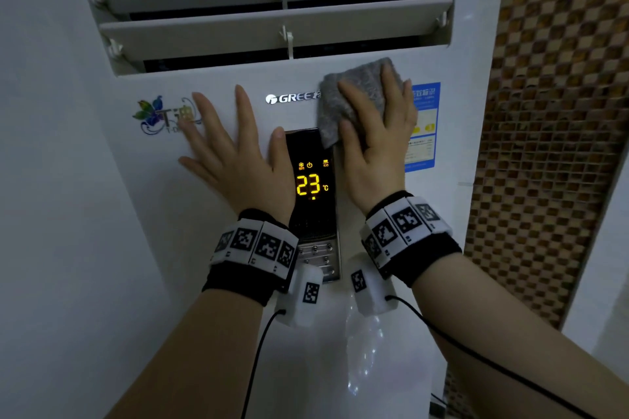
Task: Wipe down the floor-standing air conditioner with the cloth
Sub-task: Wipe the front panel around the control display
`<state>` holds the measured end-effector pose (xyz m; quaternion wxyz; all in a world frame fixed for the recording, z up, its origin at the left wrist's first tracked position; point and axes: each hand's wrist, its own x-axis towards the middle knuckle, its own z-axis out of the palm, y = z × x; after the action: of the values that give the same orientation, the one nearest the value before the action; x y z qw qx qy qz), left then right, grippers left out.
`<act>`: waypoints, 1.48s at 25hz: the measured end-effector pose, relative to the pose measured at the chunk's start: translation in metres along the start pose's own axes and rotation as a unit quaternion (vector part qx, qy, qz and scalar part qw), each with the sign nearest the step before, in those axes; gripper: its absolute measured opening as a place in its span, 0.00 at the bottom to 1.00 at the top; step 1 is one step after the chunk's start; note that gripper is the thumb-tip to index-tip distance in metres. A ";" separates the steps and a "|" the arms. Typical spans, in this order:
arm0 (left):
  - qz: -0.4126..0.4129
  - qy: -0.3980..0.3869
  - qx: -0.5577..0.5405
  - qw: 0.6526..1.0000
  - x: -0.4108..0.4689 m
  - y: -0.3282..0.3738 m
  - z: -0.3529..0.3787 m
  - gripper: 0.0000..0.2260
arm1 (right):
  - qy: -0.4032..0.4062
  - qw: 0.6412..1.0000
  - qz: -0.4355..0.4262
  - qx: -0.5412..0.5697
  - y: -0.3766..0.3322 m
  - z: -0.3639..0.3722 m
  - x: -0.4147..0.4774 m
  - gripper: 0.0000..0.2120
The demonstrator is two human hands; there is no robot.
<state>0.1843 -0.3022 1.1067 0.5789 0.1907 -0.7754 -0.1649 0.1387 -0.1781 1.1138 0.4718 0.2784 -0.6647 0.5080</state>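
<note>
You are in the wiping step, on the upper front panel of the air conditioner (299, 78). Your right hand (377, 143) presses the grey cloth (354, 95) flat against the panel, between the brand logo (292, 98) and the blue label (423, 126), just below the louvres (272, 27). Its fingers (391, 85) lie straight and spread over the cloth. The thumb seems to rest along the lower edge, though the dim light makes that unclear. Your left hand (235, 153) is splayed wide and bare on the panel, left of the lit display (311, 180), holding nothing.

The next stroke probably calls for even pressure sideways or downward. Go lightly over the display so the cloth's hanging corner does not drag across the buttons beneath it.
</note>
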 end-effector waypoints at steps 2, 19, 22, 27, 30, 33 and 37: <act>0.002 -0.003 -0.002 1.000 0.000 -0.003 -0.001 0.28 | 0.038 0.997 0.057 0.019 -0.005 0.003 0.003 0.20; -0.022 0.025 -0.057 0.998 0.017 -0.047 -0.020 0.27 | 0.061 0.996 0.057 0.016 -0.033 0.039 -0.010 0.20; -0.017 0.019 -0.055 0.998 0.017 -0.050 -0.022 0.27 | 0.019 1.000 0.021 -0.008 -0.047 0.053 -0.023 0.19; -0.028 0.022 -0.056 0.998 0.024 -0.067 -0.030 0.28 | 0.058 0.997 0.053 0.011 -0.047 0.052 -0.021 0.19; -0.025 0.014 -0.060 0.998 0.026 -0.074 -0.035 0.27 | 0.043 0.997 0.064 0.001 -0.060 0.064 -0.031 0.19; -0.010 0.004 -0.069 0.998 0.027 -0.081 -0.039 0.27 | 0.009 1.000 0.007 -0.014 -0.060 0.066 -0.039 0.19; -0.017 -0.008 -0.099 0.995 0.031 -0.090 -0.045 0.29 | 0.078 0.993 0.092 0.010 -0.065 0.067 -0.035 0.19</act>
<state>0.2294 -0.3976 1.1016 0.5862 0.1445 -0.7564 -0.2518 0.1846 -0.2656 1.1064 0.4703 0.1801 -0.6434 0.5766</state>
